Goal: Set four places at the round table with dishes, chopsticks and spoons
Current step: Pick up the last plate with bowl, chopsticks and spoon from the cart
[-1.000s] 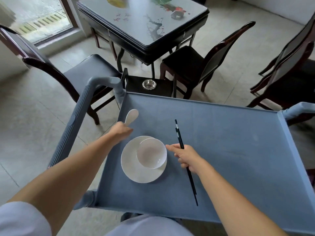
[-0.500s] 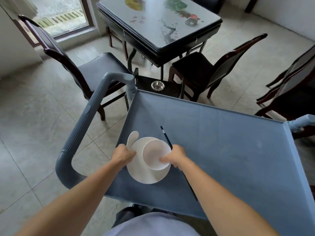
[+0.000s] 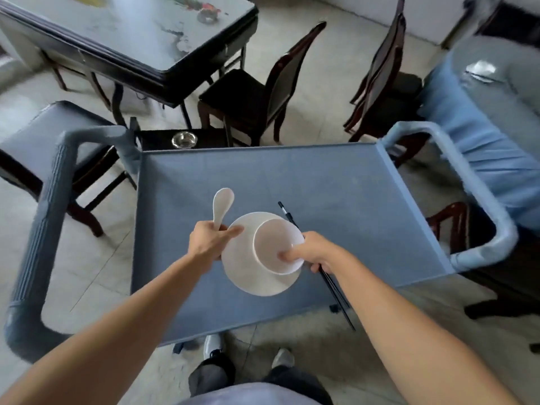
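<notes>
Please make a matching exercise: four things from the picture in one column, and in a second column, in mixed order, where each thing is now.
1. spoon
2. bowl
3. chopsticks
4. metal dish

A. on the white plate
B. on the dark stool beyond the cart
C. in the left hand
D. in the right hand, pointing away

Pairs: 1-C, 2-A, 3-D, 4-B

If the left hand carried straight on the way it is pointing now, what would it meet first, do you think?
The left hand points up and right across the cart tray. Its thumb already touches the white plate, so that comes first; beyond lies bare tray, though depth is unclear.
</notes>
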Demonstrator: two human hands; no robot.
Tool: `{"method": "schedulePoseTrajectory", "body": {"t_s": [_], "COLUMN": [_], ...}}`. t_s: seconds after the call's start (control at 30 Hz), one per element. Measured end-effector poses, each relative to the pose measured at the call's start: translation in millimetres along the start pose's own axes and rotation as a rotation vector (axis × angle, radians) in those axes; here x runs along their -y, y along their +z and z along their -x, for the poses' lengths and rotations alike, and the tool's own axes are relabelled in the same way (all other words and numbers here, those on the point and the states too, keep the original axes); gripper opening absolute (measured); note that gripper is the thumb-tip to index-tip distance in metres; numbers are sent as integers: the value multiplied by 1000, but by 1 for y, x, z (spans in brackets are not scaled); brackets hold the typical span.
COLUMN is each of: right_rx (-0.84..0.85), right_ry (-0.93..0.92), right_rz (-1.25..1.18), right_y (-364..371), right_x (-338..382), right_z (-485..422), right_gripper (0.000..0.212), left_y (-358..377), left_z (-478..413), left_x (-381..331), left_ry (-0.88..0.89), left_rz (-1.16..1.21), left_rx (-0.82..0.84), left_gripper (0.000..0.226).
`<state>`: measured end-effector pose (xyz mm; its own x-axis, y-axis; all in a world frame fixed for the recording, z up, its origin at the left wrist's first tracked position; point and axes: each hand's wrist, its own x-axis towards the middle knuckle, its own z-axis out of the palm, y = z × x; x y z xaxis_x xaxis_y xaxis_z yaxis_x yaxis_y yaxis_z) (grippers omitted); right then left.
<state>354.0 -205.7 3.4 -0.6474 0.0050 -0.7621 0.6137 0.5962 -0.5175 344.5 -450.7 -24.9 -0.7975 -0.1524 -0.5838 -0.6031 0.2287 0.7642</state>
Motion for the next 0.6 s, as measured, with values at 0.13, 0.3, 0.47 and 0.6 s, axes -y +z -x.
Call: {"method": "schedulePoseTrajectory", "body": {"t_s": [0.13,0.3,0.47,0.6], "right_rx": [-197,-498,-723,-893], "right_ry": [-8,23,113,196], "right_rz": [-219,-398,-567,-756], "right_y": [-68,-138,-176,-181], "right_x": [-62,-191,-360,-491], "right_z": [61,156,264,353], "right_gripper": [47,52,42,18], "left_y": [90,240,411,544], "left_z": [31,108,218,321], "left_x": [-52,-86,-76,-48], "left_ry": [127,285,411,496], "left_rz": [-44,-166,-313,-400], "left_rx": [179,404,594,784], "left_gripper": [45,26,24,31]}}
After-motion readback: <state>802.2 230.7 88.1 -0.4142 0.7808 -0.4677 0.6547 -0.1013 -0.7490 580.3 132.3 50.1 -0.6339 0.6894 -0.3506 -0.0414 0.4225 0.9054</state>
